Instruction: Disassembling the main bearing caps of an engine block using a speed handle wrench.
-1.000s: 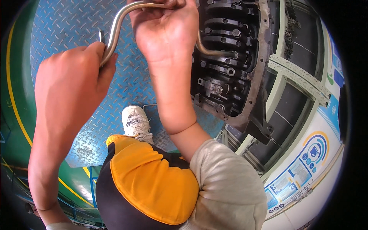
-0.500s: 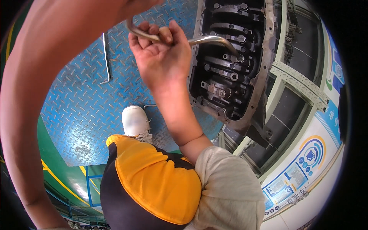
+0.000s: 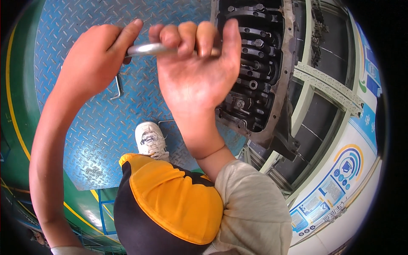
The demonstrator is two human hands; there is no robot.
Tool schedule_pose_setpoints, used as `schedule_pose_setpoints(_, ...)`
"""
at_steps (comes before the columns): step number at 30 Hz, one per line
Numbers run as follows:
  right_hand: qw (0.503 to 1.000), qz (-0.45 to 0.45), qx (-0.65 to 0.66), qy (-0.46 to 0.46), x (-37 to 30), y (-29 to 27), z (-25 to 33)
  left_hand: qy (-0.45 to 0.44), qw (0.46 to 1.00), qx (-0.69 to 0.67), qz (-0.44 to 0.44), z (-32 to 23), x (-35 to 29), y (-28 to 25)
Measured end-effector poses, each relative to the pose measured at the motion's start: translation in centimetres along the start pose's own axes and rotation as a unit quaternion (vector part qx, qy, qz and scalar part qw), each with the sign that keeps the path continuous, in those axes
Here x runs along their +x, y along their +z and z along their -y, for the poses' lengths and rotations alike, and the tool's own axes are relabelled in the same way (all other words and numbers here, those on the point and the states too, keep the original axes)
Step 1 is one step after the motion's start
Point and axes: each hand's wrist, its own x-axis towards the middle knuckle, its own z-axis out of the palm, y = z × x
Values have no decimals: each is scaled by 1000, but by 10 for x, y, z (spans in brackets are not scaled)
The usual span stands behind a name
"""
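My left hand [image 3: 95, 55] closes round one end of a silver crank-shaped speed handle [image 3: 146, 49], its thumb lying along the bar. Beside it, my right hand [image 3: 197, 68] has its fingers curled over the middle of the same bar, palm up and thumb raised. An upturned engine block [image 3: 280, 95] lies to the right, its dark inside showing bearing caps and bolts. My right hand hides the far end of the speed handle, so whether it sits on a bolt cannot be seen.
Blue checkered steel plate [image 3: 114, 131] lies below, bearing a thin bent rod [image 3: 117, 89] and another rod [image 3: 166, 121] by my white shoe [image 3: 149, 138]. A pale metal frame [image 3: 327, 87] stands right of the block. Green floor [image 3: 21, 85] borders the plate.
My left hand and arm have come down and left into fuller view. My right hand has shifted right and swung the bar, now covering part of the engine block.
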Motion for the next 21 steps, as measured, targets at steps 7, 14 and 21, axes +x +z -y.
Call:
schedule_pose_setpoints(7, 986, -66, 142, 60, 28, 17, 6, -29, 999, 36, 15, 5, -14, -17)
schedule_pose_setpoints(14, 985, 18, 155, 69, 22, 9, 9, 11, 979, 194, 67, 15, 2, -28)
schedule_pose_setpoints(21, 984, -53, 92, 145, -40, -18, 7, 35, 962, 265, -59, 4, 11, -32)
